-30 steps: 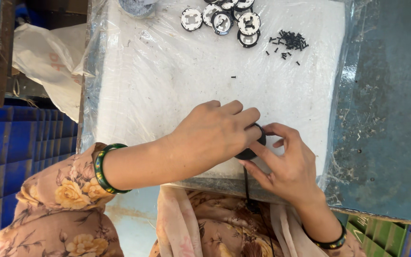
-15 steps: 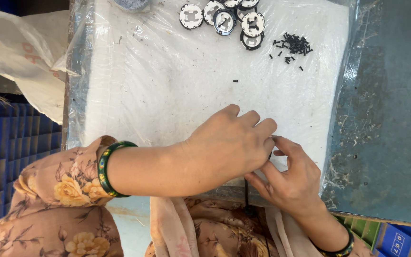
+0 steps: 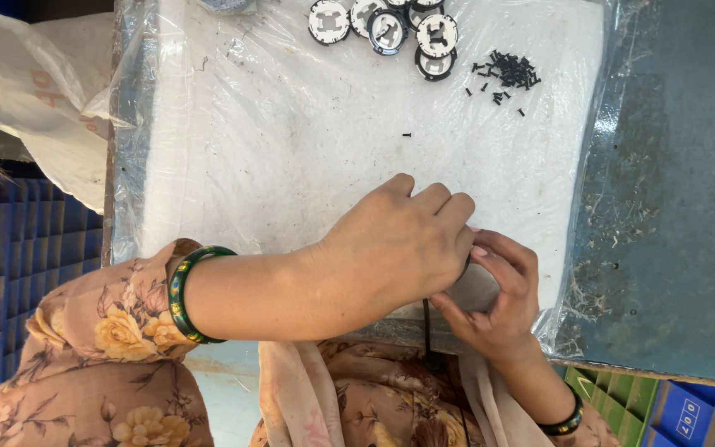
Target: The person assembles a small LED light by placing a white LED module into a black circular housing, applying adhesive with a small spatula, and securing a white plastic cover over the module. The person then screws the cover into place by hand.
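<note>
My left hand (image 3: 395, 248) reaches across from the left and curls over a small round part (image 3: 475, 285) at the near edge of the white padded board (image 3: 291, 149). My right hand (image 3: 498, 298) cups the same part from below and the right, fingers wrapped around it. The part is mostly hidden between the two hands; only a pale rounded face shows. A thin black cable (image 3: 426, 331) hangs down from under the hands toward my lap.
Several round black-and-white discs (image 3: 391, 29) lie at the board's far edge, with a heap of small black screws (image 3: 506, 73) to their right and one stray screw (image 3: 407, 135) mid-board. Blue crates (image 3: 26, 257) stand left; a worn blue tabletop (image 3: 672, 207) lies right.
Both hands stay together on the small part and have shifted slightly right and nearer; the left hand now covers more of it. The view has drifted left.
</note>
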### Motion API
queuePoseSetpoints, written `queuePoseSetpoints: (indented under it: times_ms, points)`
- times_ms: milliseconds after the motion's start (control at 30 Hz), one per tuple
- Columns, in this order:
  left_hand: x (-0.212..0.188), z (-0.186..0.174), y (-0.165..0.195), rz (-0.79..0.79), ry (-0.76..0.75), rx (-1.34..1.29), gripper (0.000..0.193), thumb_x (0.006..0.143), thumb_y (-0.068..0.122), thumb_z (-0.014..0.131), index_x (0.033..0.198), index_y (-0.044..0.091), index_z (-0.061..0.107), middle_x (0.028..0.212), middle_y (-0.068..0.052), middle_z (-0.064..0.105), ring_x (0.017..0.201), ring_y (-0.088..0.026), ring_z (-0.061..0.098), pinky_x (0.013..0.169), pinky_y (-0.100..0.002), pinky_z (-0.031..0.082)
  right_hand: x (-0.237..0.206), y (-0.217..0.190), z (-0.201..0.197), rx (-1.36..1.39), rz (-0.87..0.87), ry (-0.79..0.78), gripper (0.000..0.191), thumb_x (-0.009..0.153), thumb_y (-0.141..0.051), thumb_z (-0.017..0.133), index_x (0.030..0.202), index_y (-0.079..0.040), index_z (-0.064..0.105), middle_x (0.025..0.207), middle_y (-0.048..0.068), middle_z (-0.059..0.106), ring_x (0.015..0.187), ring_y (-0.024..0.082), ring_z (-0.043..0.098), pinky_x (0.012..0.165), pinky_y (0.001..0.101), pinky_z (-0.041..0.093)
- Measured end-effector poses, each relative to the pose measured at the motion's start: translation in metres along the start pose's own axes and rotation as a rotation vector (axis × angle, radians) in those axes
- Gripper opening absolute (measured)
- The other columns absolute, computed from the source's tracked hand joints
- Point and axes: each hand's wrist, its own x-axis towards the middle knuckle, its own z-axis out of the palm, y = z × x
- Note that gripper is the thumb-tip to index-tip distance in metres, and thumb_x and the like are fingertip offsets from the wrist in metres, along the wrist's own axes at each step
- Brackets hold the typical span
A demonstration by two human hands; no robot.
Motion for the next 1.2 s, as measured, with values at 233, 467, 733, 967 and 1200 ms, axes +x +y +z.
queuePoseSetpoints:
  times_ms: [233,467,733,967,1200]
  points:
    - [0.002,-0.005,-0.003,0.047,-0.022,0.020,0.027,0.070,0.022,0.073,0.091,0.005,0.072,0.091,-0.006,0.063,0.090,-0.020,0.064,0.072,-0.034,0.050,-0.001,0.003,0.003,0.024,-0.025,0.008,0.070,0.082,-0.035,0.088,0.129,-0.001,0.049,0.126,0.023,0.057,0.115,0.034,0.063,0.095,0.0401,0.058]
    - [0.007,-0.005,0.001,0.071,-0.049,0.077,0.019,0.073,0.019,0.071,0.089,0.007,0.073,0.089,-0.004,0.065,0.087,-0.019,0.064,0.075,-0.034,0.051,-0.002,0.004,0.004,0.017,-0.008,0.025,0.069,0.082,-0.039,0.084,0.128,-0.001,0.049,0.125,0.025,0.058,0.115,0.035,0.064,0.091,0.0403,0.058]
    - [0.005,-0.003,0.003,0.026,-0.006,0.034,0.023,0.071,0.023,0.072,0.087,0.007,0.074,0.087,-0.004,0.065,0.084,-0.019,0.063,0.070,-0.034,0.051,-0.001,0.003,0.004,0.064,0.006,0.020,0.068,0.085,-0.037,0.085,0.129,0.000,0.049,0.125,0.025,0.060,0.116,0.034,0.065,0.093,0.0396,0.060]
    - [0.000,0.001,0.011,-0.032,0.015,0.011,0.014,0.071,0.021,0.072,0.078,0.008,0.072,0.086,-0.003,0.064,0.087,-0.020,0.064,0.066,-0.035,0.051,0.003,0.000,0.003,0.070,0.001,0.019,0.067,0.084,-0.034,0.084,0.129,0.000,0.048,0.125,0.025,0.059,0.116,0.035,0.064,0.094,0.0405,0.060]
    - [-0.010,0.002,0.002,-0.038,0.033,-0.042,0.020,0.072,0.023,0.072,0.085,0.007,0.071,0.088,-0.004,0.063,0.083,-0.021,0.066,0.068,-0.035,0.053,0.008,-0.006,0.002,0.092,0.003,0.014,0.069,0.081,-0.031,0.089,0.129,-0.003,0.047,0.125,0.022,0.058,0.118,0.032,0.065,0.096,0.0393,0.061]
